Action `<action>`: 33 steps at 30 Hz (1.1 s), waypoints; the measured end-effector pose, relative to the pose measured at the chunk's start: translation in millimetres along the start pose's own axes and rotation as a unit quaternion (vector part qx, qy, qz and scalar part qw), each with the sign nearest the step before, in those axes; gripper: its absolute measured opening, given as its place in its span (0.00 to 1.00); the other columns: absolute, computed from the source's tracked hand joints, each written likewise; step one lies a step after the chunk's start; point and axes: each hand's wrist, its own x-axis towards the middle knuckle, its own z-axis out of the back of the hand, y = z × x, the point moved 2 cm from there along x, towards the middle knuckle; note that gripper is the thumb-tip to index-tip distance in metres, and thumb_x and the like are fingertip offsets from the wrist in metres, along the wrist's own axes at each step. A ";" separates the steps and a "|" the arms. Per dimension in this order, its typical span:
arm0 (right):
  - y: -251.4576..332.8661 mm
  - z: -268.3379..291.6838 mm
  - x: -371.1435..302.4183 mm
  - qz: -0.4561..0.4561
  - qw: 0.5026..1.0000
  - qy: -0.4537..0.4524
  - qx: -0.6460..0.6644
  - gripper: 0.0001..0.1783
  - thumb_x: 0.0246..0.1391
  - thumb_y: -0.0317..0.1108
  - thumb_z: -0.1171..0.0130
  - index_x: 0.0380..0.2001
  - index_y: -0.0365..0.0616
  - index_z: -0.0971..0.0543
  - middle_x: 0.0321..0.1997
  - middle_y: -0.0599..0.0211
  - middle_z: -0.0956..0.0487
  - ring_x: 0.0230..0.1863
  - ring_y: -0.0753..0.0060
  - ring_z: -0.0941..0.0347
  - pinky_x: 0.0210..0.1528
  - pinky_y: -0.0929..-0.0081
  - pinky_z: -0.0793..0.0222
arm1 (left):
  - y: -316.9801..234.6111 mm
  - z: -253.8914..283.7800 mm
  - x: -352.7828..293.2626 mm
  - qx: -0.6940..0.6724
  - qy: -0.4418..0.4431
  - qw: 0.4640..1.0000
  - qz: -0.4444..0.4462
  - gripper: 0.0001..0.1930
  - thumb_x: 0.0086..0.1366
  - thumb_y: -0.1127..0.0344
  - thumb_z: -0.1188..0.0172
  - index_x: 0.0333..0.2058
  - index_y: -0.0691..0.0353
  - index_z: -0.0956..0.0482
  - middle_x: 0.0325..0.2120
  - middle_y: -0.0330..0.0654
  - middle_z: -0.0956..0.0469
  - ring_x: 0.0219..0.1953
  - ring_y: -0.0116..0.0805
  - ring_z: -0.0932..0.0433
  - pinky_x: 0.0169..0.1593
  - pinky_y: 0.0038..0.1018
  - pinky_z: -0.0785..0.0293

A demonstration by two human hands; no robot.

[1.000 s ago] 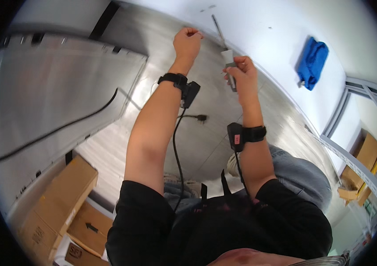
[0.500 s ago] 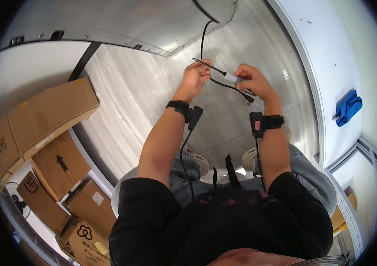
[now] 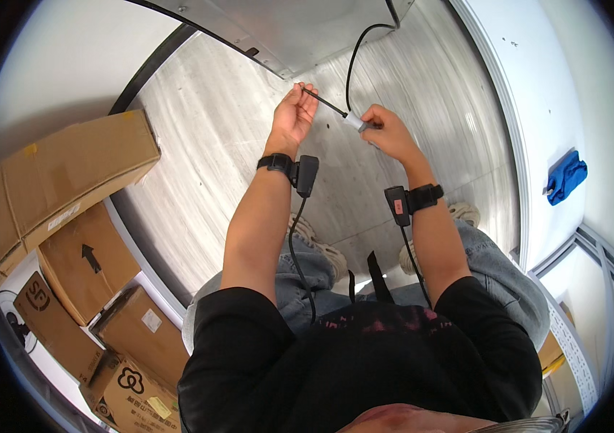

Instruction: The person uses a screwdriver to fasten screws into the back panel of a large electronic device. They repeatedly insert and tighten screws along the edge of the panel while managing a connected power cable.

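Note:
My left hand (image 3: 295, 119) has its fingers closed on the far end of a short, thin black cord (image 3: 325, 102), stretched slantwise between my two hands. At its other end the cord meets a white and grey connector piece (image 3: 354, 121). Closed round the grey part of that piece is my right hand (image 3: 388, 134). A longer black cable (image 3: 350, 72) hangs in a curve from above and runs down to the connector; whether it is joined there is hidden.
A large metal panel (image 3: 278, 29) stands at the far side. Cardboard boxes (image 3: 69, 180) are stacked on the left. A blue cloth-like item (image 3: 567, 177) hangs on the white wall to the right. Black devices with cords (image 3: 307, 177) are strapped to both my wrists.
My left hand has moved left and turned palm up; my right hand has shifted slightly left. The black plug hanging below my right hand is no longer visible. The view has shifted somewhat.

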 end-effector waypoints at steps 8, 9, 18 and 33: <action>-5.6 -6.8 5.3 0.017 0.995 -0.043 -0.090 0.10 0.39 0.25 0.43 0.30 0.41 0.28 0.25 0.71 0.27 0.28 0.77 0.32 0.32 0.77 0.37 | -4.4 13.3 4.9 0.107 -0.060 0.992 -0.004 0.09 0.66 0.66 0.51 0.38 0.66 0.29 0.35 0.44 0.23 0.37 0.34 0.22 0.45 0.29 0.22; -8.1 -8.7 6.0 0.011 0.992 -0.051 -0.116 0.10 0.39 0.25 0.42 0.30 0.41 0.27 0.26 0.69 0.26 0.28 0.75 0.31 0.32 0.76 0.36 | -5.5 16.8 5.8 0.136 -0.076 0.988 -0.001 0.09 0.67 0.66 0.52 0.39 0.66 0.29 0.35 0.44 0.24 0.37 0.33 0.23 0.46 0.29 0.22; -13.2 -46.9 15.9 0.028 0.960 -0.101 -0.261 0.14 0.41 0.28 0.39 0.34 0.40 0.26 0.32 0.58 0.22 0.33 0.60 0.25 0.37 0.70 0.32 | -16.0 36.2 21.5 0.213 -0.142 0.966 0.035 0.09 0.68 0.66 0.55 0.40 0.63 0.28 0.35 0.41 0.24 0.35 0.29 0.23 0.43 0.27 0.23; -55.5 -100.2 27.5 -0.100 0.987 -0.130 0.005 0.21 0.53 0.38 0.46 0.48 0.39 0.29 0.40 0.52 0.23 0.43 0.55 0.26 0.45 0.66 0.33 | -22.0 28.1 51.9 0.130 -0.122 0.983 -0.031 0.09 0.68 0.64 0.54 0.41 0.58 0.27 0.29 0.35 0.26 0.29 0.26 0.29 0.33 0.20 0.32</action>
